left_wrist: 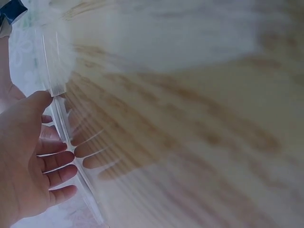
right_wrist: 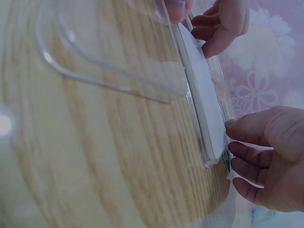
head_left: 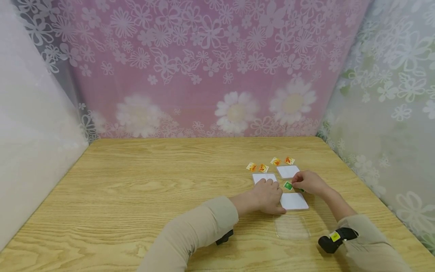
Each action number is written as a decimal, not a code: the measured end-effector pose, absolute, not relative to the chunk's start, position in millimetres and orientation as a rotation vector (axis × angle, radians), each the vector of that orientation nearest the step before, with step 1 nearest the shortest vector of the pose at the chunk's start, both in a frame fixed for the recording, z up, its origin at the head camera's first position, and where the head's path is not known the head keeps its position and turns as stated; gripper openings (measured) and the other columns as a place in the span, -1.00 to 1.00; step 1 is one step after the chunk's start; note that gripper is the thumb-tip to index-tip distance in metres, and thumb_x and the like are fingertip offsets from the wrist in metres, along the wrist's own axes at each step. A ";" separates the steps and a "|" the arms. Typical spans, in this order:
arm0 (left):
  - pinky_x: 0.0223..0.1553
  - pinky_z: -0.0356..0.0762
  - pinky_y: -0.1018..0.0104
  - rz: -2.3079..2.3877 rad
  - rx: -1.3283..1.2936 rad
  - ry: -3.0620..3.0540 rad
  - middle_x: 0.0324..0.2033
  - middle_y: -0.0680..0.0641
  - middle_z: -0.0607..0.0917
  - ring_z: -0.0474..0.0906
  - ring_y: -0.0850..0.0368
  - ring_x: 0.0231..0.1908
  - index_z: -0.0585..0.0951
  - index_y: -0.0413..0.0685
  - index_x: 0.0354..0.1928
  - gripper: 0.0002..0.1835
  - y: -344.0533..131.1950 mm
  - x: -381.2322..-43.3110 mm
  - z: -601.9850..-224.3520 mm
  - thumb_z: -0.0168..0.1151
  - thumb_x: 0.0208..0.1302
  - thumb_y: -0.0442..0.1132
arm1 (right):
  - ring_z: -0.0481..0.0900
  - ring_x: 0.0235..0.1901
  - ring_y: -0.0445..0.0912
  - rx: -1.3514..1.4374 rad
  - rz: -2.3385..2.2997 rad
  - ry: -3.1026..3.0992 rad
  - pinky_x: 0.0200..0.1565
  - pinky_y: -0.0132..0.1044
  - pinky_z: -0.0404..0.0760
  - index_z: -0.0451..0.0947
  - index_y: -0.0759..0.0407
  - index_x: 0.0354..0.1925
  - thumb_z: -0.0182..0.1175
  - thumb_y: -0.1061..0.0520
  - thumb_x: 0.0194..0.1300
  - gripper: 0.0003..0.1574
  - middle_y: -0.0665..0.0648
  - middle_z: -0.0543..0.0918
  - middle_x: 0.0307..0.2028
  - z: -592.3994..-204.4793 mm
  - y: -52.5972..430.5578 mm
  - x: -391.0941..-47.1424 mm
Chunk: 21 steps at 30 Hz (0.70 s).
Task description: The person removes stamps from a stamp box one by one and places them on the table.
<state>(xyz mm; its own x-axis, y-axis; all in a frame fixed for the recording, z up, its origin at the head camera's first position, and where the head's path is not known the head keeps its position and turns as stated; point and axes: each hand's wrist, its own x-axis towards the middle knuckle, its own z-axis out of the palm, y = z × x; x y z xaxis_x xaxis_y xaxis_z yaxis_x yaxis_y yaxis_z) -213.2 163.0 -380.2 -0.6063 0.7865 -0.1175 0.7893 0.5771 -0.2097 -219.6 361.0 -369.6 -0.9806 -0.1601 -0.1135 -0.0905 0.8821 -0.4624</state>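
Note:
My left hand (head_left: pixel 266 197) lies between two flat white rectangles, its fingers at the near edge of the back-left white rectangle (head_left: pixel 264 176) and its thumb by the front white rectangle (head_left: pixel 294 201). The left wrist view shows these fingers fairly straight and apart. My right hand (head_left: pixel 310 183) is beyond the front one, fingertips at the edge of a small green picture card (head_left: pixel 288 185). More green shows beneath that hand, mostly hidden. From the right wrist, its thumb and fingers look loosely bent and apart beside the white block (right_wrist: pixel 209 109), a green edge (right_wrist: pixel 227 160) near the fingertips.
Several small orange picture cards (head_left: pixel 263 168) lie in pairs behind the back rectangles. A third white rectangle (head_left: pixel 287 172) is at the back right. Nearest me is a clear plastic cover (head_left: pixel 292 227). Curtains stand around the wooden table (head_left: pixel 136 181).

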 end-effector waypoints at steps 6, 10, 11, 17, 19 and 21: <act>-0.12 0.29 0.34 -0.335 1.391 2.784 -0.20 0.16 0.45 0.31 0.26 -0.18 0.50 0.17 -0.01 -0.39 158.7 -214.2 -374.5 -0.11 0.17 0.44 | 0.40 -0.45 -0.10 -0.195 -0.684 2.940 -0.42 -0.25 0.38 0.54 0.31 -0.32 0.19 0.17 0.23 -0.82 0.09 0.56 -0.44 -364.9 362.7 -214.7; -0.04 0.29 0.33 -0.332 1.404 2.800 -0.18 0.17 0.46 0.31 0.25 -0.13 0.51 0.18 -0.01 -0.41 154.7 -215.0 -369.0 -0.12 0.20 0.42 | 0.43 -0.42 -0.10 -0.209 -0.692 2.960 -0.39 -0.25 0.40 0.54 0.33 -0.28 0.20 0.14 0.22 -0.77 0.11 0.56 -0.41 -362.6 364.1 -211.2; -0.02 0.29 0.32 -0.333 1.408 2.805 -0.17 0.17 0.46 0.32 0.25 -0.12 0.51 0.18 -0.01 -0.41 153.6 -215.0 -367.4 -0.12 0.21 0.42 | 0.44 -0.41 -0.09 -0.215 -0.690 2.964 -0.39 -0.25 0.41 0.54 0.33 -0.27 0.20 0.12 0.23 -0.75 0.12 0.56 -0.39 -361.7 364.8 -210.2; -0.06 0.36 0.30 -0.322 1.401 2.837 -0.23 0.18 0.52 0.38 0.25 -0.17 0.53 0.20 -0.09 -0.47 149.8 -214.0 -358.1 -0.13 0.23 0.39 | 0.48 -0.30 0.01 -0.225 -0.685 2.972 -0.31 -0.15 0.46 0.55 0.35 -0.17 0.19 0.04 0.26 -0.64 0.17 0.58 -0.29 -354.2 365.8 -203.2; -0.09 0.37 0.29 -0.304 1.382 2.858 -0.26 0.18 0.54 0.39 0.25 -0.21 0.53 0.20 -0.12 -0.49 149.2 -212.8 -355.6 -0.11 0.22 0.39 | 0.50 -0.24 0.06 -0.263 -0.680 2.981 -0.25 -0.08 0.48 0.55 0.36 -0.14 0.19 0.03 0.26 -0.61 0.21 0.59 -0.25 -351.2 366.1 -200.6; -0.14 0.37 0.29 -0.281 1.374 2.879 -0.30 0.18 0.56 0.40 0.25 -0.27 0.55 0.21 -0.19 -0.52 148.4 -210.5 -353.8 -0.07 0.21 0.39 | 0.50 -0.18 0.12 -0.319 -0.672 2.999 -0.19 0.01 0.48 0.55 0.37 -0.11 0.21 0.05 0.25 -0.60 0.24 0.59 -0.20 -349.1 366.7 -197.5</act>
